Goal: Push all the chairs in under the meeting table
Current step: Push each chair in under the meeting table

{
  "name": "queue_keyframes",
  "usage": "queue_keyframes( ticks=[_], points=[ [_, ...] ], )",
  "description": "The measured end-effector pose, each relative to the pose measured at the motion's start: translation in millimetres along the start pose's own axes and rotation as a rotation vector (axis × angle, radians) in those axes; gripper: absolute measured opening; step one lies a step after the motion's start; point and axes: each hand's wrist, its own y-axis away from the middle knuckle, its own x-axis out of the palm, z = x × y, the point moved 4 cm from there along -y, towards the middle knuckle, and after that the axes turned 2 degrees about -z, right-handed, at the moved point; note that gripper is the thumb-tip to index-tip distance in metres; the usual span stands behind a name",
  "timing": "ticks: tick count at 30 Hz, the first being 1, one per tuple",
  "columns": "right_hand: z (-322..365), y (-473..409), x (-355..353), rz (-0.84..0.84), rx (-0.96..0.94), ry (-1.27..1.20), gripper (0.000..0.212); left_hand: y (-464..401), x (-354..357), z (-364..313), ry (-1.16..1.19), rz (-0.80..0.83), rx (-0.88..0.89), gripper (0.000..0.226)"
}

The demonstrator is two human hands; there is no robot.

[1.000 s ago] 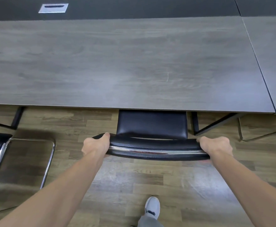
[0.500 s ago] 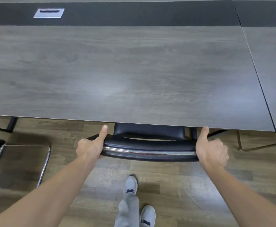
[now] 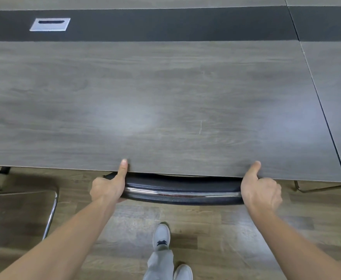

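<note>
The black padded chair back with a shiny metal bar [image 3: 182,190] sits right at the edge of the grey wooden meeting table [image 3: 165,98]. The left hand [image 3: 107,190] and right hand [image 3: 261,194] grip its two ends, fingers curled round, thumbs up on the table edge.

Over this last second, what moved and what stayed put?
The black chair slid forward under the meeting table; its seat is now hidden. Left hand and right hand still grip the backrest ends, thumbs now up. The neighbouring chair at left remains pulled out.
</note>
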Motion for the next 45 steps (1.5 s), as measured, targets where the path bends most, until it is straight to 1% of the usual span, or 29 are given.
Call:
queue_keyframes(
  ticks=[5, 9, 11, 17, 21, 23, 25, 28, 31, 34, 37, 40, 45],
  points=[
    [-0.5, -0.4, 0.7, -0.030, 0.009, -0.001, 0.091, -0.6, 0.8, 1.4, -0.002, 0.003, 0.012, 0.079],
    [-1.9, 1.6, -0.5, -0.059, 0.029, -0.031, 0.091, 1.3, -1.5, 6.1, -0.003, 0.010, 0.008, 0.095],
    [-1.6, 3.4, -1.4, -0.064, 0.047, -0.055, 0.089, 1.2, -2.2, 6.0, -0.002, 0.016, 0.015, 0.098],
    [0.7, 13.7, -6.8, -0.043, 0.130, -0.135, 0.070, 2.6, -4.7, 5.2, 0.031, 0.069, 0.026, 0.093],
    [9.3, 22.2, -10.2, 0.014, 0.129, -0.114, 0.067, 2.9, -6.6, 3.6, 0.023, 0.160, 0.060, 0.086],
    [13.0, 29.7, -10.5, 0.033, 0.109, -0.087, 0.065, 6.4, -10.9, 1.1, -0.074, 0.171, 0.113, 0.084],
    [15.2, 38.0, -10.2, 0.041, 0.067, -0.046, 0.063, 11.8, -15.6, -2.8, -0.199, 0.155, 0.199, 0.083],
    [16.0, 49.5, -11.9, 0.056, -0.012, -0.002, 0.057, 23.2, -22.9, -10.0, -0.368, 0.132, 0.335, 0.075],
    [13.5, 55.5, -21.2, 0.072, -0.019, -0.035, 0.043, 38.2, -30.8, -15.4, -0.511, 0.135, 0.446, 0.067],
    [15.6, 64.1, -37.8, 0.087, -0.044, -0.113, 0.028, 57.3, -37.7, -14.8, -0.597, 0.163, 0.525, 0.061],
    [20.9, 81.2, -57.4, 0.075, -0.086, -0.202, 0.019, 82.5, -46.0, -9.3, -0.621, 0.212, 0.589, 0.058],
    [31.5, 99.0, -71.1, 0.063, -0.131, -0.318, 0.021, 105.8, -52.0, -12.7, -0.586, 0.259, 0.660, 0.047],
    [39.8, 129.5, -104.7, 0.041, -0.258, -0.463, 0.036, 147.2, -69.7, -22.0, -0.494, 0.235, 0.807, 0.034]
  ],
)
